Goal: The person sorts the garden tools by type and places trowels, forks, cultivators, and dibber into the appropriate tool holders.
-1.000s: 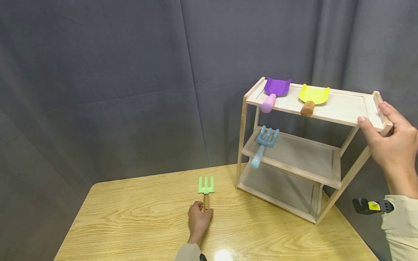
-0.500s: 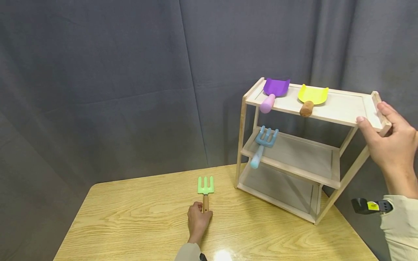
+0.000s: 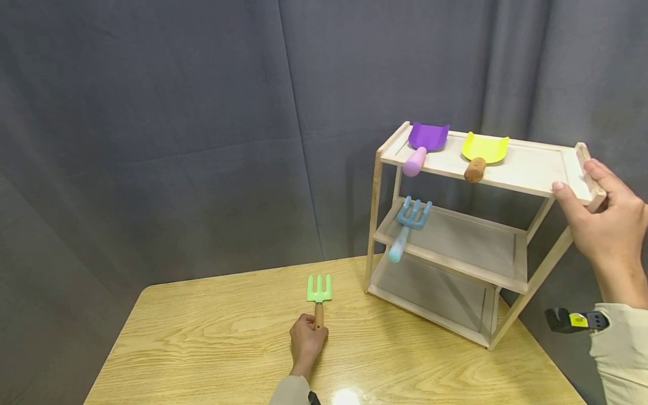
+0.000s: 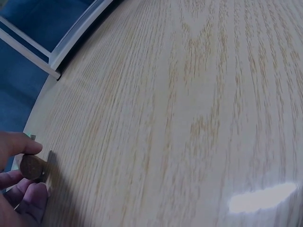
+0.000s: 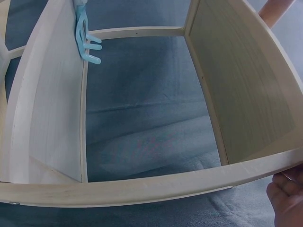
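Note:
My left hand [image 3: 307,340] pinches the wooden handle of a small garden fork [image 3: 319,296] with a green three-pronged head, which points away over the table. In the left wrist view, thumb and fingers close around the handle's round end [image 4: 32,166]; the head is mostly hidden. My right hand [image 3: 610,219] grips the top right corner of a light wooden three-tier shelf rack [image 3: 455,264], thumb on the top board. On its top tier lie a purple scoop [image 3: 428,136] with a pink handle and a yellow scoop [image 3: 485,148]. A blue fork [image 3: 414,218] rests on the middle tier.
The rack stands angled at the right of a wood-grain table [image 3: 212,337]. Behind them hangs a dark grey curtain [image 3: 202,140]. All three tools on the rack have handles jutting past the shelf fronts. The bottom tier [image 3: 430,287] is close over the table.

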The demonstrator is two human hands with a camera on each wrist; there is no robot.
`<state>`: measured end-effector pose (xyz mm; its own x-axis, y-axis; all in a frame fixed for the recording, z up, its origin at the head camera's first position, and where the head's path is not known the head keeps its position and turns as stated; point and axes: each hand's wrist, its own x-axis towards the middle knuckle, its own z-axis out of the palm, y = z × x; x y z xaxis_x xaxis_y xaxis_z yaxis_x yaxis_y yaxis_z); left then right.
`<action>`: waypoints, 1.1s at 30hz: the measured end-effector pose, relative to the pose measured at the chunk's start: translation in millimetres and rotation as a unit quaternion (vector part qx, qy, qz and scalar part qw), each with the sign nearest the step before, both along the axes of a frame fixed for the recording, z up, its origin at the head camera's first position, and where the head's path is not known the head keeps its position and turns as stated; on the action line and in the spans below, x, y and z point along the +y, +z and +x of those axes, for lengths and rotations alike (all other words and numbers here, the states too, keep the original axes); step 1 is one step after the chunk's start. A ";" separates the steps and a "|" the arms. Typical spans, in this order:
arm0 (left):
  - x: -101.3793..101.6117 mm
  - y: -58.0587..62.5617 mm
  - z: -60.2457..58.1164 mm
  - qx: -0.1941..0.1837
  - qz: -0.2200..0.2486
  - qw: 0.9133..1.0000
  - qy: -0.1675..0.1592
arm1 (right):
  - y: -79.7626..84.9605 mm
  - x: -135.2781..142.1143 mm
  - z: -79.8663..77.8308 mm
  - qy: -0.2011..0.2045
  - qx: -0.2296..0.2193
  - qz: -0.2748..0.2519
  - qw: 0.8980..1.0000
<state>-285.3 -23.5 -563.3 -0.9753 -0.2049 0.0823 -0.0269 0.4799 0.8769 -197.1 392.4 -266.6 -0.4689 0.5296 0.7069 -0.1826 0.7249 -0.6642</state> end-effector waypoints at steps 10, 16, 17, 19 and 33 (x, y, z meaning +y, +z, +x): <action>-4.5 1.2 0.6 0.012 0.017 1.000 -0.006 | -1.2 -0.9 0.7 -0.003 -0.009 0.004 1.000; -7.7 3.1 0.0 0.006 0.027 1.000 -0.012 | -1.9 -0.6 0.8 -0.003 -0.009 0.004 1.000; -8.3 3.5 -0.1 0.004 0.028 1.000 -0.013 | -2.0 -0.6 0.8 -0.004 -0.010 0.004 1.000; -9.3 4.4 -0.3 0.001 0.027 1.000 -0.014 | -2.2 -0.7 0.6 -0.005 -0.012 0.004 1.000; -11.9 11.6 -0.2 -0.015 0.051 0.998 -0.021 | -0.9 -0.4 -0.5 0.001 0.004 0.009 1.000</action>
